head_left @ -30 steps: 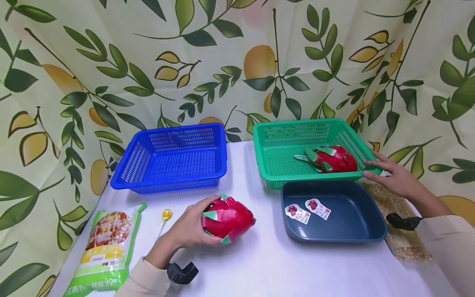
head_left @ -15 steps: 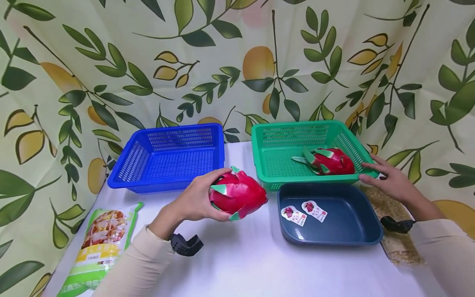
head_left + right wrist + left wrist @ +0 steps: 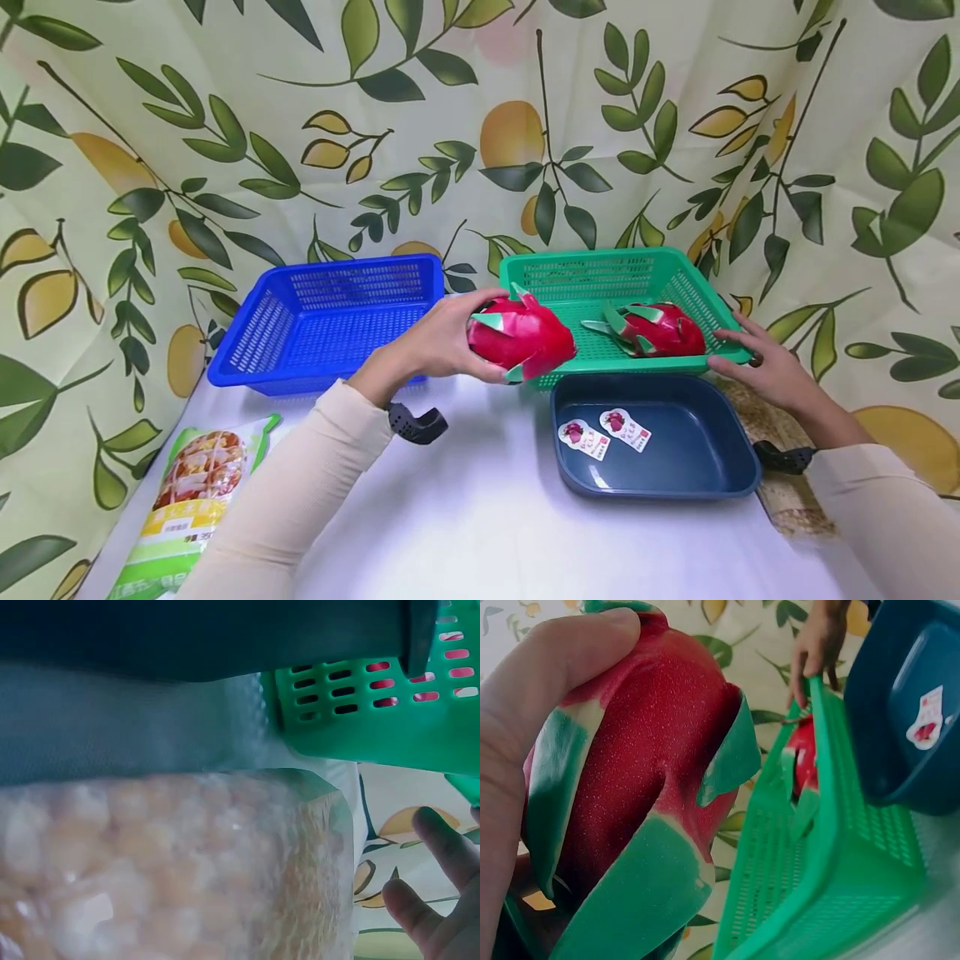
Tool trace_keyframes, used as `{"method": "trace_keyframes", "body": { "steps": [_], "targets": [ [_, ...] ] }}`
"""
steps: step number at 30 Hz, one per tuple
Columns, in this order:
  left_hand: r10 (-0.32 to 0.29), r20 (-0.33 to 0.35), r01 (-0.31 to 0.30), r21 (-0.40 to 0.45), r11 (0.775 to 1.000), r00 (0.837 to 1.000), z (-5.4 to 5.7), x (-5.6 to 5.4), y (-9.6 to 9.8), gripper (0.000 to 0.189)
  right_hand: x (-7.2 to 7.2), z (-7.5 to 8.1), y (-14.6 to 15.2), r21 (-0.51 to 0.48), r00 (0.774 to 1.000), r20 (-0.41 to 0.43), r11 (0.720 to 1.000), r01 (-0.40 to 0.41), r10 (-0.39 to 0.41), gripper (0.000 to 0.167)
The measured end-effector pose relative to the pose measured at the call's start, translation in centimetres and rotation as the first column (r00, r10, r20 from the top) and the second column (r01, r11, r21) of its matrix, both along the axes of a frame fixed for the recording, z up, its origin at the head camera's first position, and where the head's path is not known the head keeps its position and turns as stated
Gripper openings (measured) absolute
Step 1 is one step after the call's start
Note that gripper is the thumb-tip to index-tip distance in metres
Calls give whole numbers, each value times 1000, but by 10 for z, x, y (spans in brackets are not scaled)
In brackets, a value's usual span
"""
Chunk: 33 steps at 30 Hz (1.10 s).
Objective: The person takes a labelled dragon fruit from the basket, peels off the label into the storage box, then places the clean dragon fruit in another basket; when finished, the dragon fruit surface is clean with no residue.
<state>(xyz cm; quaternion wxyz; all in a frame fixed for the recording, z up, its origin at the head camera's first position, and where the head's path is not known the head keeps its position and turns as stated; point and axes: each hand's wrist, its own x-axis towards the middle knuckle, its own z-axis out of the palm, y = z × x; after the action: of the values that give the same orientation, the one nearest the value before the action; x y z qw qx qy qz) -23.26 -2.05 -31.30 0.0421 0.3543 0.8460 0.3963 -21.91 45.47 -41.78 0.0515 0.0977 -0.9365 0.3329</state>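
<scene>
My left hand grips a red dragon fruit with green scales, its thumb and fingers around the stem end. The fruit is held up off the table and overlaps the left front corner of the green basket in the head view. A second dragon fruit lies in that basket, toward its right side. My right hand holds the basket's right front corner at the rim, with fingers on either side of it. In the left wrist view, the held dragon fruit fills the near left.
A blue basket stands at the back left. In front of the green basket is a dark blue tray with two fruit stickers. A green and white food bag lies at left, a clear bag under my right forearm.
My left hand has raised the dragon fruit and carried it right and away from me, toward the green basket. The right hand stays at the basket's corner.
</scene>
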Motion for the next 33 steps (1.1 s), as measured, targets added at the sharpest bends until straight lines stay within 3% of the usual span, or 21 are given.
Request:
{"method": "trace_keyframes", "body": {
  "steps": [7,11,14,21,25,33],
  "targets": [
    [-49,72,62,-189,980,996,6,-53,46,90,5,-4,4,-14,1000,-7,1000,4,-4,59],
    [-83,114,109,-248,963,990,-2,-78,73,88,6,-6,3,-30,1000,-10,1000,-3,2,60],
    [-88,125,119,-269,956,988,-11,-91,93,89,7,-6,2,-39,1000,-12,999,-6,5,61],
    [-62,189,124,-336,934,980,-36,-102,118,91,8,-7,-11,-106,999,14,994,-34,35,62],
    [-53,205,132,-394,910,977,-52,-102,123,90,7,-7,-18,-103,999,18,994,-46,48,63],
    [-64,306,189,-400,897,950,-81,-103,125,88,7,-8,-24,-76,998,33,996,-51,54,66]
  ]
}}
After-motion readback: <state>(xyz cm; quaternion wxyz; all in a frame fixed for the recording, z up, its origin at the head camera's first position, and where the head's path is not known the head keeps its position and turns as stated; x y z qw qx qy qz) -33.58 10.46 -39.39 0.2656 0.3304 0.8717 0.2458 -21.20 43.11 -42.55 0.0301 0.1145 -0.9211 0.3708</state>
